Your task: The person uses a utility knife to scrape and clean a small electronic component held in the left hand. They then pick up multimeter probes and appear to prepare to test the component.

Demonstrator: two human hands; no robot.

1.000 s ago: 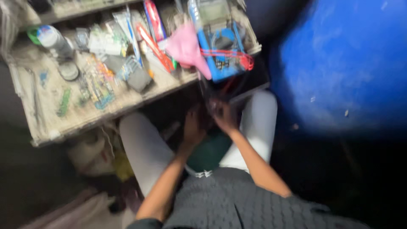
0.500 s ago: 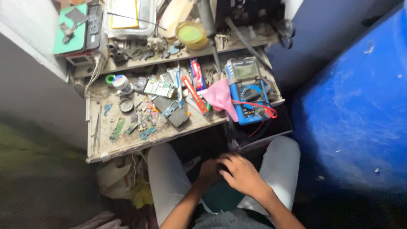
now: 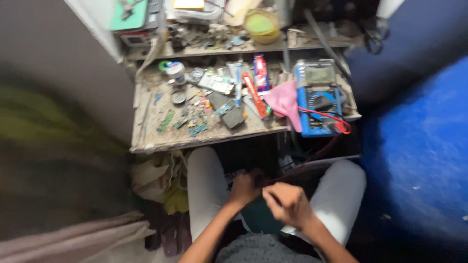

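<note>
Two bare hands meet low in a seated person's lap between pale-trousered knees: the left hand point(image 3: 245, 187) is curled in a loose fist over something small and dark, too blurred to identify, while the right hand point(image 3: 287, 204), fingers bent, sits just beside it, and whether it grips anything cannot be told. Just beyond the knees, a dusty wooden workbench point(image 3: 161, 141) carries scattered green circuit-board scraps point(image 3: 165, 122), a crumpled pink cloth point(image 3: 284, 101) and a blue-cased multimeter point(image 3: 319, 100) with red leads, a yellow plastic tub point(image 3: 261, 24) on the shelf behind.
</note>
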